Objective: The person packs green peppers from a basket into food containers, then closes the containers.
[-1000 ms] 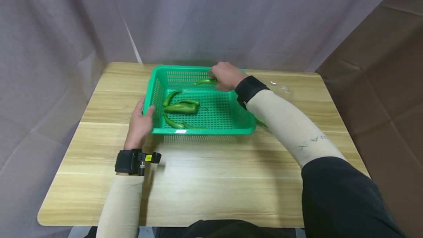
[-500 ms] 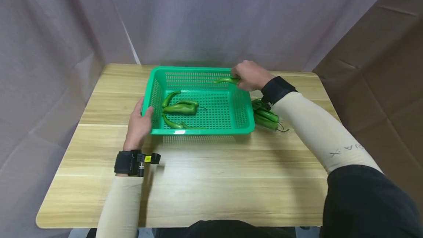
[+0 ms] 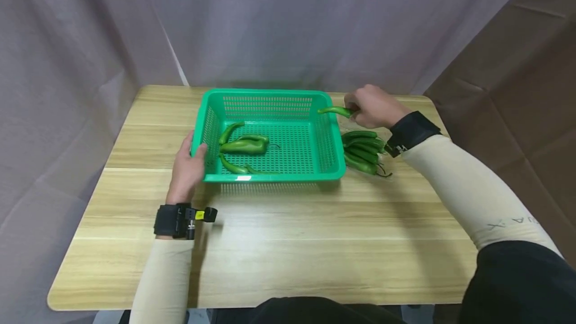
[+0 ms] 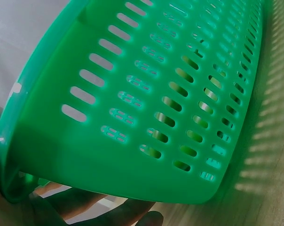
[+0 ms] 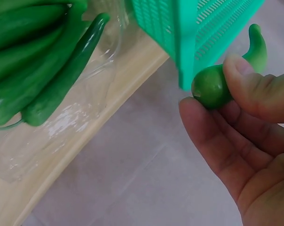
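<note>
My left hand (image 3: pixel 186 171) grips the left side of a green perforated plastic basket (image 3: pixel 294 178), thumb over its rim. In the left wrist view, fingers (image 4: pixel 128 212) show beneath the basket's edge. Several green peppers (image 3: pixel 245 147) lie in its left half. My right hand (image 3: pixel 375 106) pinches one curved green pepper (image 5: pixel 211 87) between thumb and fingers. In the head view that pepper's thin end overlaps the basket's right rim. Below this hand, a pile of long green peppers (image 3: pixel 362 151) lies beside the basket's right wall.
Clear plastic (image 5: pixel 62 127) lies under and around the pepper pile. Everything stands on a light wooden table (image 3: pixel 279 244). Grey curtain (image 3: pixel 288 24) hangs behind its back edge, and brown cloth (image 3: pixel 517 94) covers the right side.
My right hand has moved right with the pepper, from over the basket to beyond its right rim. The pepper pile on the right has come into view. The left hand keeps its grip.
</note>
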Action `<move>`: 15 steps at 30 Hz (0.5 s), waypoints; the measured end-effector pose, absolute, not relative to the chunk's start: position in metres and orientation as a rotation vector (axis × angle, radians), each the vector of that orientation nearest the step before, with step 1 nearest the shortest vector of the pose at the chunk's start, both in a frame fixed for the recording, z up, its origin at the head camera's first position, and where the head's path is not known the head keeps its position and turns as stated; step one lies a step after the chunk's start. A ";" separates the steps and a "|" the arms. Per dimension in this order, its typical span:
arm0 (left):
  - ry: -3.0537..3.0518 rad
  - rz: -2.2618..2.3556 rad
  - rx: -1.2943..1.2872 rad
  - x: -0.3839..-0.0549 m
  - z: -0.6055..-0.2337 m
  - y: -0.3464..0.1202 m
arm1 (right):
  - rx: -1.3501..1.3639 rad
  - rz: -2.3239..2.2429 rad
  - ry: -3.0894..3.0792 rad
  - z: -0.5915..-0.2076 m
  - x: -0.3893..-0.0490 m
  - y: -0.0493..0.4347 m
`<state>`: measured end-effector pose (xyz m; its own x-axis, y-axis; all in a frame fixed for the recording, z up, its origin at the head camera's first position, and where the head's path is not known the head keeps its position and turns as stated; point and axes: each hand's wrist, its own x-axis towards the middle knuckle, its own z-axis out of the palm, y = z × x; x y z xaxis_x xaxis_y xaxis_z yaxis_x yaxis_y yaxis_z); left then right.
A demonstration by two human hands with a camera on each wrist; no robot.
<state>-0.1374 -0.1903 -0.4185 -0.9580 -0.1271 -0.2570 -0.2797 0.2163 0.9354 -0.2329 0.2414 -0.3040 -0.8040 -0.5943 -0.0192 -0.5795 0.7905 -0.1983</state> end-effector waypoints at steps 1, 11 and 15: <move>2.353 1.849 -0.398 -0.138 -0.418 -0.190 | -0.940 -0.281 2.901 -0.303 -0.231 0.244; 2.343 1.845 -0.405 -0.137 -0.418 -0.190 | -0.878 -0.264 2.927 -0.305 -0.214 0.272; 2.341 1.858 -0.401 -0.137 -0.416 -0.190 | -0.852 -0.260 2.949 -0.307 -0.209 0.283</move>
